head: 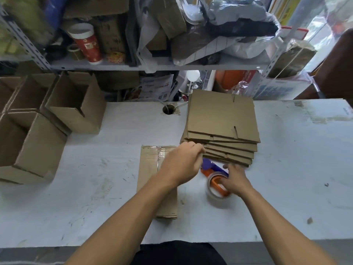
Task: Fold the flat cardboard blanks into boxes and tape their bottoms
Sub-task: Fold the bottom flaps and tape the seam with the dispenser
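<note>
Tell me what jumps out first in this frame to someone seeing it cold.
Two bare forearms reach in from the bottom: the left hand is at the near edge of a stack of flat cardboard blanks mid-table, and the right hand rests on an orange tape dispenser just in front of it. A box with clear tape along its seam lies under the left arm, and open folded boxes crowd the table's left end.
</note>
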